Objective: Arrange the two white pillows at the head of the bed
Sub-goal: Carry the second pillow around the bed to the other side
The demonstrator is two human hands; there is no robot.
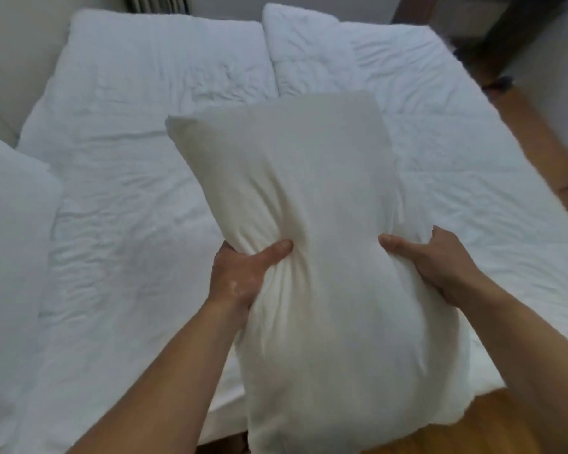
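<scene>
a: nearest the camera, a person's left hand point(243, 273) and right hand point(433, 260) clamp the sides of a white pillow point(318, 244), thumbs pressed into its face, fabric bunching under the left thumb.

b: is it resting on anything?

a: it appears lifted. it stands on end, held over the near edge of the bed point(128, 224), its lower end hanging past the mattress above the wooden floor point(473, 430). whether the far side of the pillow brushes the sheet cannot be told.

b: and the second pillow?

a: a white cushioned shape point(10, 240) sits at the left edge of the frame, on the bed's left side, well apart from the held one. it is probably the other pillow, though it is cut off by the frame.

b: farther back?

a: a rumpled white sheet, then folded white bedding point(164, 54) lying across the far end, with a second folded piece point(309, 50) just beside it.

b: so how much is done?

a: by the look of it, little. one pillow is in hand and not yet set down, the other looks unplaced. which end is the head of the bed is not clear from this view, so both placements, side by side, seem left to do.
</scene>
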